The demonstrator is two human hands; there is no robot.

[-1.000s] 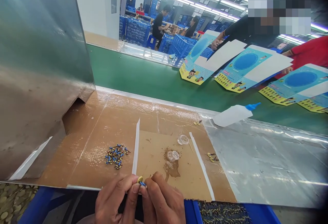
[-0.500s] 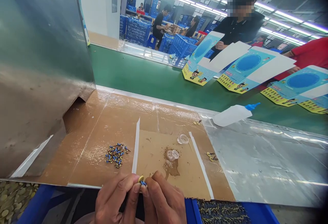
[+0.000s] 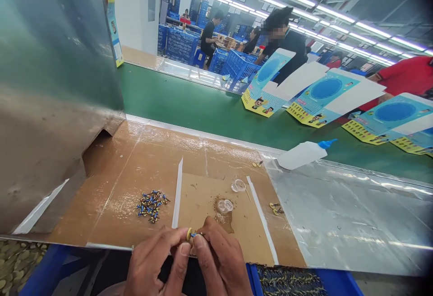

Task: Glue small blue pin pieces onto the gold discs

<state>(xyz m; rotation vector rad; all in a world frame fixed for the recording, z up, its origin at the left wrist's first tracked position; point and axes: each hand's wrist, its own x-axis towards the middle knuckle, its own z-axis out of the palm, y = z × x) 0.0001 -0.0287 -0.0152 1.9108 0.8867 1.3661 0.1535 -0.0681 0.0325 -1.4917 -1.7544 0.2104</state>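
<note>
My left hand point(image 3: 157, 257) pinches a small yellow disc point(image 3: 189, 234) between thumb and fingertips. Close against it, my right hand point(image 3: 221, 257) is closed on a tiny blue piece point(image 3: 194, 235) with dark parts, whose far end the fingers hide. The disc and the blue piece meet between my fingertips, just above the table's near edge. Left of my hands, on the brown cardboard, lies a pile of small blue, yellow and dark pieces point(image 3: 151, 206). Beyond my right hand stands a small clear cup point(image 3: 225, 205) in a wet brown stain, with another clear cup or lid point(image 3: 238, 185) behind it.
A white squeeze bottle point(image 3: 301, 155) with a blue tip lies at the conveyor's near edge. Several printed cartons point(image 3: 262, 86) stand on the green conveyor point(image 3: 176, 97). Below the table are bins of yellow discs point(image 3: 20, 260) and dark pieces point(image 3: 291, 280). A metal panel point(image 3: 57, 84) rises left.
The yellow disc has turned more upright, and my hands have shifted slightly up, the right thumb now over the blue piece. Across the conveyor, a person in black has moved back and left.
</note>
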